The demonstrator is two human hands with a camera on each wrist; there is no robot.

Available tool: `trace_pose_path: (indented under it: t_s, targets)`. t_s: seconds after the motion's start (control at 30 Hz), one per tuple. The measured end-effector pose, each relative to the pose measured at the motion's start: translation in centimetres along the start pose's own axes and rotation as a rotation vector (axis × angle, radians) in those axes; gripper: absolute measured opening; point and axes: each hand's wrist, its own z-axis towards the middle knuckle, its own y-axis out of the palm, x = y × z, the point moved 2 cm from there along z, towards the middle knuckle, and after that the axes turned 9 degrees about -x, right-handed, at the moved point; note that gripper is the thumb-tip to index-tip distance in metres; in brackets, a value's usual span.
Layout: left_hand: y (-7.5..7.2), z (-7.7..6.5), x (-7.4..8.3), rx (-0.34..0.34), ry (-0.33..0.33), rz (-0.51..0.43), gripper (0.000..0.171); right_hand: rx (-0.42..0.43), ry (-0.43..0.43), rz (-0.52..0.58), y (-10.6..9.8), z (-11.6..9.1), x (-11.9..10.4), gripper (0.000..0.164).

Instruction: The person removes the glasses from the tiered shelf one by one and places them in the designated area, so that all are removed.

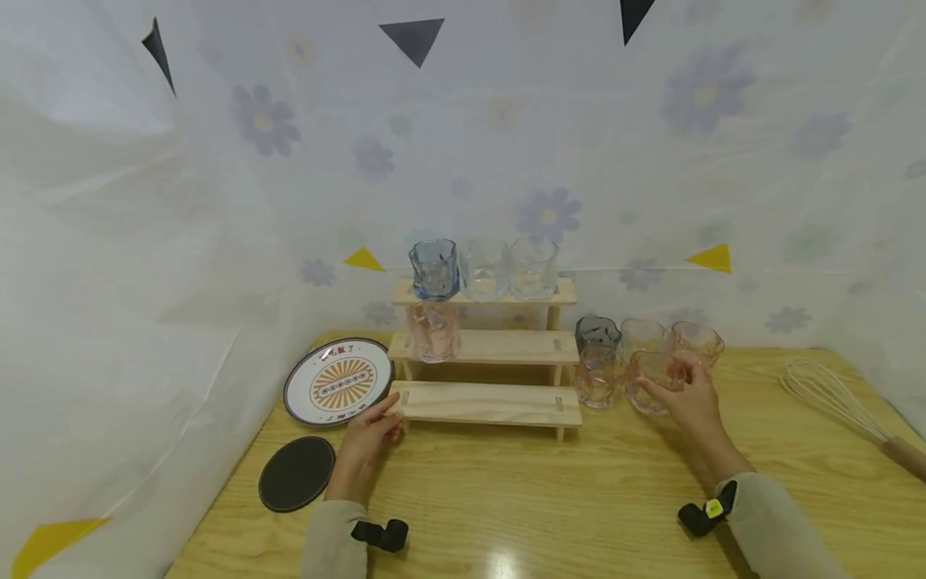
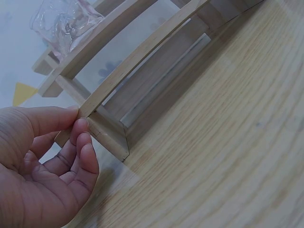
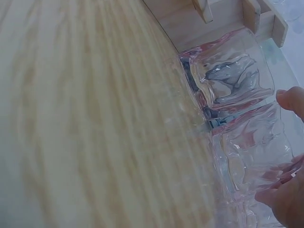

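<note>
My left hand (image 1: 365, 441) pinches the left end of the lowest tier of a three-tier wooden shelf (image 1: 477, 402) between thumb and fingertips, seen closely in the left wrist view. On the right, my right hand (image 1: 696, 406) has its thumb and fingers round a pale pink glass (image 1: 649, 366) at the front of a cluster. Beside it stand another pink glass (image 1: 599, 382), a dark grey glass (image 1: 596, 328), a pale glass (image 1: 642, 331) and an orange-pink glass (image 1: 698, 338). The shelf's top tier bears a blue glass (image 1: 434, 272) and two clear glasses (image 1: 534, 272); a pink glass (image 1: 435, 334) stands on the middle tier's left.
Left of the shelf lies a patterned white plate (image 1: 340, 382) with a dark rim, and in front of it a round black coaster (image 1: 297, 474). A whisk (image 1: 839, 402) with a wooden handle lies at the far right. Behind the table hangs a flowered sheet (image 1: 463, 145).
</note>
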Motion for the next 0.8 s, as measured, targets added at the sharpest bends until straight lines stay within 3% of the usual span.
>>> trace_pose_path:
  t_s: [0.7, 0.8]
  targets:
    - [0.06, -0.01, 0.12, 0.008, -0.016, -0.031, 0.044, -0.13, 0.008, 0.113, -0.39, -0.25, -0.22, 0.094]
    - [0.06, 0.0, 0.14, 0.007, -0.016, -0.034, 0.044, -0.112, -0.004, 0.101, -0.65, -0.39, -0.56, 0.092]
